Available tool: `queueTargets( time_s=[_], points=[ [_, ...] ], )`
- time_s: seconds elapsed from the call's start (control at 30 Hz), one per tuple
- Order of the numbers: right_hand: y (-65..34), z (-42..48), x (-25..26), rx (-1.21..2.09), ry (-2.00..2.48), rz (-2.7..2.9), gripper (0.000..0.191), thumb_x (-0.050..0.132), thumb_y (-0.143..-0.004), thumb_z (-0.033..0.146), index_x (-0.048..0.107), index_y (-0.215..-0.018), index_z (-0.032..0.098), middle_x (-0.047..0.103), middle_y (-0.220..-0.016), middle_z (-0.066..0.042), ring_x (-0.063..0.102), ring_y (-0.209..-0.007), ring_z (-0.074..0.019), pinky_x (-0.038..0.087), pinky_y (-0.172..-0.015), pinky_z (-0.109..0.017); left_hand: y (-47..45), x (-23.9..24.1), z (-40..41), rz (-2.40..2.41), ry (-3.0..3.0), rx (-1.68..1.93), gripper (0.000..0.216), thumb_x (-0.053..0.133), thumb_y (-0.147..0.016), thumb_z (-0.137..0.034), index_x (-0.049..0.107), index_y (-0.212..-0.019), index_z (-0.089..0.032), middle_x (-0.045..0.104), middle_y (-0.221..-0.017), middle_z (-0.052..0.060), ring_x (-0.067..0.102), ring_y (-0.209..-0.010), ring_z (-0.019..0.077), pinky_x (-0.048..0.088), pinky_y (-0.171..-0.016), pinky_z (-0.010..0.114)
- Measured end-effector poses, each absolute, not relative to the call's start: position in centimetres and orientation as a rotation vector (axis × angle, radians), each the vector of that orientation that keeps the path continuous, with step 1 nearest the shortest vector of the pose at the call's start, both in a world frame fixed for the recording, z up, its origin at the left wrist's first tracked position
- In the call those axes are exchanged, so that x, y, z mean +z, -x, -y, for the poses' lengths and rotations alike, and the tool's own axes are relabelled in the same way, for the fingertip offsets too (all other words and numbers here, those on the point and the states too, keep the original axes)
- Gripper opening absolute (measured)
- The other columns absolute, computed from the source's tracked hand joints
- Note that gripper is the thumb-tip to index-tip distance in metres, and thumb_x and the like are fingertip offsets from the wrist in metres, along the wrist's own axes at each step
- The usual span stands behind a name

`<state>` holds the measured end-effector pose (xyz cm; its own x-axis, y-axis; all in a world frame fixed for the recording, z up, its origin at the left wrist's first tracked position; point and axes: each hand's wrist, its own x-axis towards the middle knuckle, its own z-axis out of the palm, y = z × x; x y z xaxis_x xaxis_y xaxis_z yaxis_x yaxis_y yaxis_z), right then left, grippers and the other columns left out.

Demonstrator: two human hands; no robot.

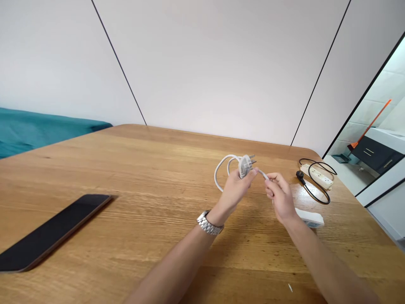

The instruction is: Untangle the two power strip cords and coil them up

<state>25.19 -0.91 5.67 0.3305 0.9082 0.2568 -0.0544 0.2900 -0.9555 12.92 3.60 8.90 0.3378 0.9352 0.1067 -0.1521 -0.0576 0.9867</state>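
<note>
My left hand [236,188], with a metal watch [209,223] on its wrist, is closed around a white power plug [244,166] whose prongs point right. Loops of the plug's white cord [218,171] hang out to the left of that hand. A stretch of cord runs across to my right hand [279,195], which pinches it between thumb and fingers. Partly hidden behind my right wrist, a white power strip [311,218] lies on the table.
On the wooden table [142,236], a second power strip [317,176] with a black cord [318,198] lies at the right. A dark flat-screened device [53,232] rests at the left. A small white scrap [290,288] is near the front. Behind stands a white panelled wall [215,63].
</note>
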Motion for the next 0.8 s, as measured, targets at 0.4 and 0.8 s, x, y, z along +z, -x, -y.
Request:
queueTargets(
  time_s=[0.4, 0.8],
  points=[
    [-22.4, 2.5, 2.8, 0.265, 1.318, 1.807, 0.051, 0.054, -0.081, 0.02, 0.038, -0.129, 0.021, 0.055, -0.118, -0.012, 0.056, -0.104, -0.0239, 0.047, -0.087, -0.041, -12.9, 7.0, -5.8, -0.735, -0.756, 0.966, 0.03, 0.066, -0.073, -0.023, 0.041, -0.057, -0.018, 0.04, -0.046, -0.005, 0.039, -0.036, 0.0066, 0.028, -0.036, 0.02],
    [-25.1, 6.4, 0.7, -0.07, 2.173, 2.061, 0.05, 0.068, -0.072, 0.021, 0.054, -0.119, 0.023, 0.064, -0.103, -0.012, 0.065, -0.08, -0.0274, 0.044, -0.062, -0.034, -7.3, 5.6, -11.3, -0.622, -0.405, 0.846, 0.04, 0.053, -0.09, -0.024, 0.028, -0.059, -0.019, 0.017, -0.042, -0.013, 0.022, -0.028, 0.0011, 0.024, -0.033, 0.012]
  ],
)
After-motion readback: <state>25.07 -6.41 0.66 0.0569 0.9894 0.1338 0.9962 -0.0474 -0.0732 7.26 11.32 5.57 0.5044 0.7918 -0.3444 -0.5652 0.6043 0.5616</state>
